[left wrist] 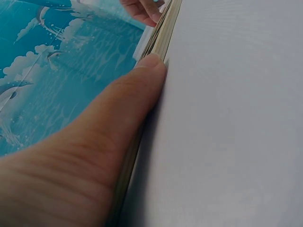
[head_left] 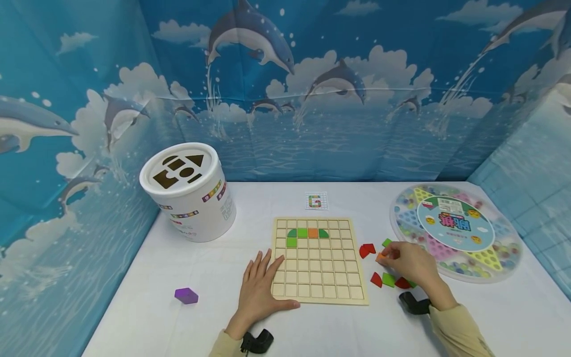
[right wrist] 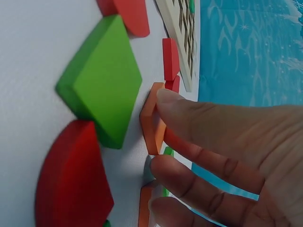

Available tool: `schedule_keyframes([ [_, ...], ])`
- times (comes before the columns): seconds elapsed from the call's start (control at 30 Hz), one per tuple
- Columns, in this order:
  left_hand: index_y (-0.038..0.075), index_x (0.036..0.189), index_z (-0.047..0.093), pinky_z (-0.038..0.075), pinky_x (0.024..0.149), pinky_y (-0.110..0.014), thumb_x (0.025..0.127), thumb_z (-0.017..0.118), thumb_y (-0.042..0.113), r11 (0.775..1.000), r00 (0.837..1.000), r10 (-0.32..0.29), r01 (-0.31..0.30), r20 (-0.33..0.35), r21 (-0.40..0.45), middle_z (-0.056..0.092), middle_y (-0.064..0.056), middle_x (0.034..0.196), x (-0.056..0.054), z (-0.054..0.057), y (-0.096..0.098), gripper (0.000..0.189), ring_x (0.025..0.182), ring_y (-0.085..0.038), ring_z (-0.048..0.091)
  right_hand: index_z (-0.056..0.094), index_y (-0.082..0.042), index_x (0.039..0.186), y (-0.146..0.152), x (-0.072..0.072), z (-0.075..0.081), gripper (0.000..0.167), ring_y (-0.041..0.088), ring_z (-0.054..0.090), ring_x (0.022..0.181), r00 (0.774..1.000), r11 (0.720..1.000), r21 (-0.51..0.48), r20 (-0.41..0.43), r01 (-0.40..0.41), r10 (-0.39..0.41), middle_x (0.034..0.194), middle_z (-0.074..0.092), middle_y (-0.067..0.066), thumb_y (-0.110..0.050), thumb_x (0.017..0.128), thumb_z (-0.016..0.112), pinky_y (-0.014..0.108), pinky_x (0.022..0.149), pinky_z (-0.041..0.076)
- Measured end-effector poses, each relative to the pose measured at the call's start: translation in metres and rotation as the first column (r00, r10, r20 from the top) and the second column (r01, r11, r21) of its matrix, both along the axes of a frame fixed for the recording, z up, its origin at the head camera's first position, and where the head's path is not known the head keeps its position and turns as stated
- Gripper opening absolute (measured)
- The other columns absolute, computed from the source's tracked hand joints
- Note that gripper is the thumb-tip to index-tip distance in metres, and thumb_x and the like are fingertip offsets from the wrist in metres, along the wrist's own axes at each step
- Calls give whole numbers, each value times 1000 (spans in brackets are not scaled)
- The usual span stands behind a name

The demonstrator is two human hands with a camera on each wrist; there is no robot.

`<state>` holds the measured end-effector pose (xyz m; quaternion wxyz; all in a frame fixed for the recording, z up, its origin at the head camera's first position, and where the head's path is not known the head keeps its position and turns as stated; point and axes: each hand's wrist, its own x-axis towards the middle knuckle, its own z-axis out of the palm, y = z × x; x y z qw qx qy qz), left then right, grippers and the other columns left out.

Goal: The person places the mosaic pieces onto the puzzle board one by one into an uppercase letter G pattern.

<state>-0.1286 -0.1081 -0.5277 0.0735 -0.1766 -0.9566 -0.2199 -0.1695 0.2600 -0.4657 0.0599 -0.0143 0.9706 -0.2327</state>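
Observation:
A wooden grid board (head_left: 317, 293) lies on the white table. Toward its back sit green squares (head_left: 291, 242), an orange square (head_left: 313, 233) and dark green quarter-round blocks (head_left: 323, 233). My left hand (head_left: 258, 292) rests spread over the board's near left corner, its thumb against the front edge, as the left wrist view shows too. To the right of the board, my right hand (head_left: 412, 263) pinches an orange square block (right wrist: 151, 120) between thumb and fingers, low among loose blocks. Around it lie a green square (right wrist: 106, 80) and red quarter-round blocks (right wrist: 73, 175).
A pattern card (head_left: 316, 201) lies behind the board. At the back left stands a white bucket (head_left: 200, 208) with shaped holes in its lid. A round clear game box (head_left: 456, 233) is at the right. A purple block (head_left: 186, 296) lies at the left.

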Motion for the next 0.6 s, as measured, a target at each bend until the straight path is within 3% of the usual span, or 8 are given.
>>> schedule_keyframes([
  [0.33, 18, 146, 38, 12, 110, -53, 57, 69, 77, 1000, 1000, -3, 3, 11, 4, 27, -16, 151, 0, 2, 1, 111, 140, -36, 15, 66, -8, 89, -2, 0, 0, 27, 20, 49, 68, 1000, 1000, 12, -5, 5, -5, 76, 56, 1, -29, 78, 78, 33, 54, 42],
  [0.6, 19, 146, 39, 12, 110, -53, 57, 69, 77, 1000, 1000, 0, 0, 9, 8, 27, -16, 151, 1, 1, 0, 111, 140, -35, 15, 55, -10, 85, -8, 4, -2, 24, 17, 43, 56, 997, 998, 25, -51, -52, 53, 63, 47, 0, -22, 80, 75, 30, 47, 35],
])
